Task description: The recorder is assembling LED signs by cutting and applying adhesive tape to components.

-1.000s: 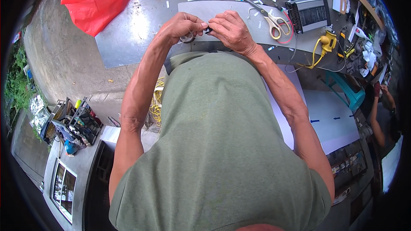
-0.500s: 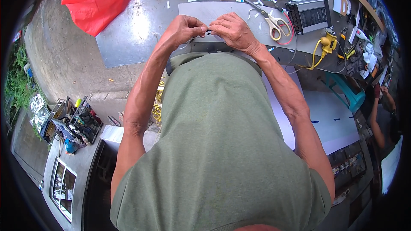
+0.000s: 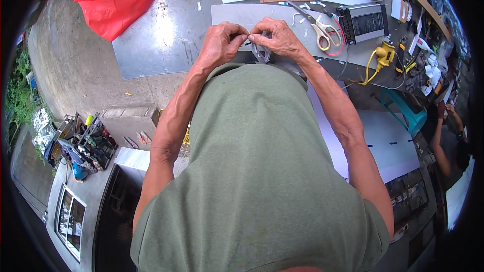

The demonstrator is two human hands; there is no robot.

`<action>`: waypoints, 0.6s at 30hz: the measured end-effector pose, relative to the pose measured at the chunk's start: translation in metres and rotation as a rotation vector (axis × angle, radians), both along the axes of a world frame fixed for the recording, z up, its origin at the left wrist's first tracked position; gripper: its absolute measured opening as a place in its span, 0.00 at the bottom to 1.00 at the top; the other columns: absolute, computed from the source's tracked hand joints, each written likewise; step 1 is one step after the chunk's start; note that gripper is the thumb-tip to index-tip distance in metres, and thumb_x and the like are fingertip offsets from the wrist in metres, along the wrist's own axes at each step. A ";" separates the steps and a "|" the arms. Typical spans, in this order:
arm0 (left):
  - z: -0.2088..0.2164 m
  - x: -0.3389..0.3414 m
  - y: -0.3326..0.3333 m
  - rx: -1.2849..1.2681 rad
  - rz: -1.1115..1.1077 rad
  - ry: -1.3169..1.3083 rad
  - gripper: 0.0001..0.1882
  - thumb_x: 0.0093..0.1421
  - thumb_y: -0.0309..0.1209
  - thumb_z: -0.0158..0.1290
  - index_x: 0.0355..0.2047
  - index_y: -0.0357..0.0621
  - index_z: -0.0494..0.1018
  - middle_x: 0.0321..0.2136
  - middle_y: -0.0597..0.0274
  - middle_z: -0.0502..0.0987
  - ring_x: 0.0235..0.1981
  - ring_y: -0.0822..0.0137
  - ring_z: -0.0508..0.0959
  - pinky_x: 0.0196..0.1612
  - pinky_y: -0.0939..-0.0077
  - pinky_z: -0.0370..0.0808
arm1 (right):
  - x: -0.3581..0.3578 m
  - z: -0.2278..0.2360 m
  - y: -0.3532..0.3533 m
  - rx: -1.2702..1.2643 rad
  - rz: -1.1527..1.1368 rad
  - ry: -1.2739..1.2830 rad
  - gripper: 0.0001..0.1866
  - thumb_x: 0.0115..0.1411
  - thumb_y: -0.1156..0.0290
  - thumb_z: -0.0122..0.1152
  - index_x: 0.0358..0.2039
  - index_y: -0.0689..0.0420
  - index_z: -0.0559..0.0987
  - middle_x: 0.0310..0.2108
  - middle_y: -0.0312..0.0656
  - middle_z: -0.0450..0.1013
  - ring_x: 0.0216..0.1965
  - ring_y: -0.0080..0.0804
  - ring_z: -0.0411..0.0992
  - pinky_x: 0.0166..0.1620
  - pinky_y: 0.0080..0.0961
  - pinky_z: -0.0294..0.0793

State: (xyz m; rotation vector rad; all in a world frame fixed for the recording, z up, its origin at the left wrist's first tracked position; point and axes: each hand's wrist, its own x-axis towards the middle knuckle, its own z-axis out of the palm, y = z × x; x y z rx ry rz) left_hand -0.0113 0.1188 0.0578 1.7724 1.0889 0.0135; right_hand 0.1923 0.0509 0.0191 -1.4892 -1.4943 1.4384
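Right fingers (image 3: 258, 25) now near translucent loop (image 3: 261, 53)

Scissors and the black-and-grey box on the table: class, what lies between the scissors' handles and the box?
A red wire curves between the handles of the scissors and the black-and-grey box; the head view shows it.

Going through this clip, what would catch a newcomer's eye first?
Probably the bright red sheet at the upper left of the metal table, and the green shirt filling the middle of the view. Next, the left hand and right hand meeting near the table edge, whatever is between their fingertips too small to identify. To their right lie cream-handled scissors and a yellow device.
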 end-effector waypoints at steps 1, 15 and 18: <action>0.001 0.000 0.000 0.000 0.003 -0.001 0.10 0.62 0.31 0.60 0.38 0.35 0.82 0.31 0.58 0.84 0.32 0.72 0.80 0.38 0.75 0.76 | 0.000 0.002 0.001 0.000 0.003 -0.001 0.11 0.59 0.63 0.67 0.34 0.59 0.84 0.29 0.40 0.76 0.32 0.31 0.72 0.36 0.29 0.72; -0.012 -0.004 0.006 -0.376 0.133 -0.017 0.15 0.60 0.40 0.62 0.36 0.39 0.85 0.26 0.59 0.84 0.30 0.72 0.80 0.34 0.72 0.76 | -0.010 0.004 -0.015 0.250 0.037 -0.220 0.10 0.56 0.67 0.68 0.35 0.56 0.78 0.30 0.37 0.74 0.37 0.35 0.71 0.47 0.36 0.69; -0.005 0.001 0.004 -0.436 0.214 0.012 0.16 0.59 0.40 0.62 0.35 0.39 0.85 0.26 0.60 0.83 0.30 0.71 0.80 0.35 0.72 0.75 | -0.011 0.006 -0.018 0.302 -0.056 -0.272 0.11 0.55 0.69 0.68 0.36 0.56 0.77 0.31 0.36 0.74 0.38 0.35 0.71 0.47 0.35 0.69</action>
